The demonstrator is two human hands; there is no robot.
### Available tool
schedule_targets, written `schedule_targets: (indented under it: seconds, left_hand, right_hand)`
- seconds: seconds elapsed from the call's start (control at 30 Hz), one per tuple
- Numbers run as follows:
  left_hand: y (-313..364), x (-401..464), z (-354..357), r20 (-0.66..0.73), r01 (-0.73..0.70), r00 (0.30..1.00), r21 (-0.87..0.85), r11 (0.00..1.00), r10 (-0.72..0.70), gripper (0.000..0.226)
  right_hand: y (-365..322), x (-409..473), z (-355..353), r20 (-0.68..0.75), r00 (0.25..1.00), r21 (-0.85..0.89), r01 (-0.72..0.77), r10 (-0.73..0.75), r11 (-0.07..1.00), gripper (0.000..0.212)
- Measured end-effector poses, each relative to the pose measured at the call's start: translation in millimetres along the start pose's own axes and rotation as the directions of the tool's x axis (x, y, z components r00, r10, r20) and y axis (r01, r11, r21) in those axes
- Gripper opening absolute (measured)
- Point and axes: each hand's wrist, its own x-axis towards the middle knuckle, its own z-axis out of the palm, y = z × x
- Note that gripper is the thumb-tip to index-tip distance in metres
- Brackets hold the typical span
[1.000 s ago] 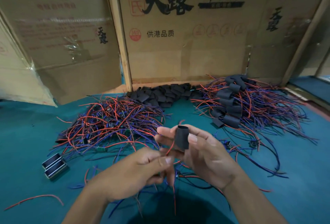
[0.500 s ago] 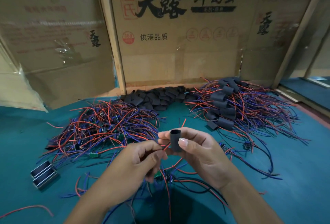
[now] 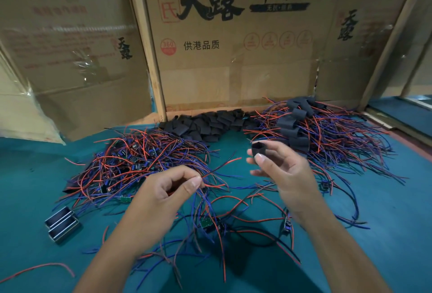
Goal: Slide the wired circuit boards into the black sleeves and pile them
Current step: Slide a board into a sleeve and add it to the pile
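Green tabletop (image 3: pixel 385 234) carries an unsleeved wire heap (image 3: pixel 140 162) centre left. Right hand (image 3: pixel 284 171), centre right, pinches a black sleeve (image 3: pixel 259 148), open mouth toward upper left. Left hand (image 3: pixel 163 197), fingers curled, pinches red and blue wires (image 3: pixel 219 167) pointing toward the sleeve.

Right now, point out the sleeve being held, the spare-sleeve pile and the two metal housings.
black sleeve (image 3: pixel 259 148), head view, front wall
empty-sleeve pile (image 3: pixel 210 124), head view, middle
metal housings (image 3: pixel 62 223), head view, top edge
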Motion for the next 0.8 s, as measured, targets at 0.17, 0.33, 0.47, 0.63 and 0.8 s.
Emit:
schedule_targets:
  seconds: [0.17, 0.33, 0.47, 0.63, 0.8]
  left_hand:
    - [2, -1, -1, 0.014, -0.006, 1.000, -0.024, 1.000, 0.007, 0.018]
    - [2, -2, -4, 0.014, 0.010, 1.000, -0.039, 0.999, -0.010, 0.017]
    - [3, -2, -3, 0.012, 0.017, 1.000, -0.038, 0.999, -0.017, 0.018]
    - [4, -3, -2, 0.061, 0.021, 0.998, 0.017, 1.000, -0.022, 0.017]
    - [3, -2, -3, 0.113, 0.020, 0.993, 0.042, 0.999, -0.024, 0.017]
  right_hand:
    - [8, 0, -12, 0.165, 0.980, -0.413, 0.170, -0.110, 0.895, 0.032]
    - [14, 0, -9, 0.246, 0.963, -0.473, 0.221, -0.113, 0.853, 0.030]
    - [13, -1, -9, 0.235, 0.961, -0.460, 0.244, -0.149, 0.854, 0.029]
    - [9, -1, -8, 0.228, 0.953, -0.504, 0.290, -0.198, 0.814, 0.028]
    - [4, -3, -7, 0.267, 0.945, -0.513, 0.307, -0.191, 0.801, 0.032]
